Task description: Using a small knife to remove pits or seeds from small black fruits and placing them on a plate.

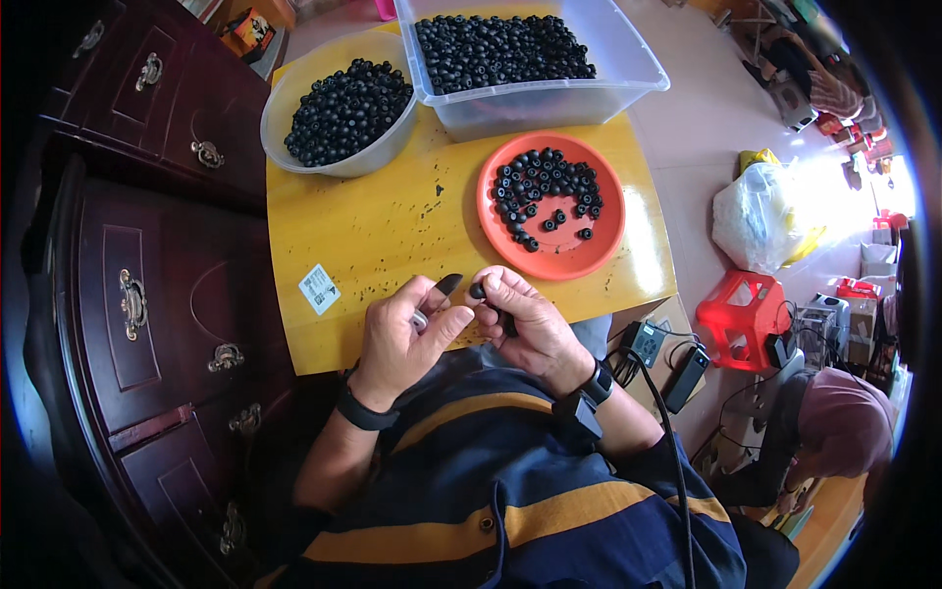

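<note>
Head view: we see a small black bead-like piece point(478, 292) near the front edge of the counter, pinched between the thumb and fingers of our right grip point(528, 322), so that grip is closed on it. A second dark lump point(507, 325) shows lower down among the same fingers; we cannot tell its shape. Just beside, to the left, our left grip point(400, 339) is closed around a tool with a short dark blade point(448, 284), which points up and toward the bead-like piece. We wear a black band point(366, 408) on the left wrist and a dark watch-like strap point(598, 382) on the right.

Beyond our hands, an orange plate point(564, 261) carries loose black pieces, mostly toward its far side. Farther back we have a round translucent tub point(355, 165) on the left and a larger clear bin point(535, 106) beside it, both heaped with similar pieces. Dark crumbs point(438, 190) and a white label point(319, 289) lie on the yellow counter point(392, 221). Along our left stands a dark wooden cabinet point(147, 221); to our right are a red stool point(724, 339), a stuffed bag point(754, 218) and another person point(846, 422), bent over.
</note>
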Demonstrator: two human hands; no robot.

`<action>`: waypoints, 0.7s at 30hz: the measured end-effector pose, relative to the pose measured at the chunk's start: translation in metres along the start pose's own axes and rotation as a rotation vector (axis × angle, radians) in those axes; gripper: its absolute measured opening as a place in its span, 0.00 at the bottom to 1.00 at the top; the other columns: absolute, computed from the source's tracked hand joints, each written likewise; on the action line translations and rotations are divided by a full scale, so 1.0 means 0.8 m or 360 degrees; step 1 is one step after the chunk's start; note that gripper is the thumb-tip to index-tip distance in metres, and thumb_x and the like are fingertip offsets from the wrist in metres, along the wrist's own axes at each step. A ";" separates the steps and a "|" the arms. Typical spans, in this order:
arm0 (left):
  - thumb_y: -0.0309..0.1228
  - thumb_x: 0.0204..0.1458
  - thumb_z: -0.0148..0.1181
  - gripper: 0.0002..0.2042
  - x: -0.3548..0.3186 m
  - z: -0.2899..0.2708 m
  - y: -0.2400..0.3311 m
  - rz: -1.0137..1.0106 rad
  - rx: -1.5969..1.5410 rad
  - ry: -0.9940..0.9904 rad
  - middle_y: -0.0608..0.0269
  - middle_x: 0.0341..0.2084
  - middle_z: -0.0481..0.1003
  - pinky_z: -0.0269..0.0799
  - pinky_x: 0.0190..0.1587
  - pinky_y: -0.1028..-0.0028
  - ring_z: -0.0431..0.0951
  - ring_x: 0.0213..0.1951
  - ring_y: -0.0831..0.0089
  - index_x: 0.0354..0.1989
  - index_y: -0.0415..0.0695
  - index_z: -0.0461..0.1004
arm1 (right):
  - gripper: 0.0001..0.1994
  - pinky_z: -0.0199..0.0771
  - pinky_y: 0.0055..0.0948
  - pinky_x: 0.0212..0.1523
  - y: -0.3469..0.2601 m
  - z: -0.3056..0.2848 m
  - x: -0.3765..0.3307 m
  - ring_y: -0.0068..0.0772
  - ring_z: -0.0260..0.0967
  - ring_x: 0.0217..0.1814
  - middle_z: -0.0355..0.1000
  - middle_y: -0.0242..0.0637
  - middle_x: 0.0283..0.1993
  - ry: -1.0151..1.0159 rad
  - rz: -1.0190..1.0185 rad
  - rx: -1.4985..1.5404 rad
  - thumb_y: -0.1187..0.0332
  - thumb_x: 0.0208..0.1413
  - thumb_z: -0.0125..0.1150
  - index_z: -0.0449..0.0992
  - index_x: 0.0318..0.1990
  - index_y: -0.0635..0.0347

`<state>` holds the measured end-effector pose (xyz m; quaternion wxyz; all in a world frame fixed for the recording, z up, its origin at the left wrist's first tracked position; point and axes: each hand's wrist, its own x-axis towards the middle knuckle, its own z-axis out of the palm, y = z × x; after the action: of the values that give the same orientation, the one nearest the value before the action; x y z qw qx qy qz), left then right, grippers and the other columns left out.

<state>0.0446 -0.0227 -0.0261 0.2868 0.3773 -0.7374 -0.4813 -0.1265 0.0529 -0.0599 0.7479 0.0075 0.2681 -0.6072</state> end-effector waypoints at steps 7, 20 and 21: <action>0.42 0.57 0.67 0.18 0.010 -0.005 0.009 -0.0024 0.0177 -0.0224 0.61 0.19 0.74 0.67 0.26 0.75 0.72 0.21 0.78 0.30 0.38 0.72 | 0.08 0.62 0.13 0.26 0.002 0.000 0.000 0.12 0.61 0.26 0.70 0.24 0.30 -0.0068 0.0018 -0.0126 0.63 0.68 0.57 0.75 0.43 0.56; 0.44 0.55 0.68 0.18 0.009 0.006 0.005 0.0257 0.0370 -0.0152 0.57 0.21 0.78 0.72 0.24 0.70 0.80 0.21 0.65 0.30 0.40 0.72 | 0.05 0.60 0.12 0.26 0.002 -0.002 -0.002 0.12 0.59 0.26 0.75 0.31 0.38 -0.0115 0.0066 -0.0057 0.67 0.67 0.57 0.74 0.44 0.58; 0.44 0.55 0.68 0.18 0.009 0.006 0.005 0.0282 0.0408 -0.0139 0.57 0.21 0.78 0.72 0.24 0.70 0.80 0.21 0.64 0.30 0.41 0.72 | 0.06 0.60 0.12 0.26 0.001 0.000 -0.002 0.12 0.59 0.26 0.76 0.33 0.40 -0.0108 0.0066 -0.0070 0.67 0.67 0.57 0.75 0.44 0.58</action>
<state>0.0357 -0.0255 -0.0238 0.2452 0.3231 -0.8349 -0.3720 -0.1259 0.0545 -0.0600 0.7689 -0.0239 0.2556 -0.5855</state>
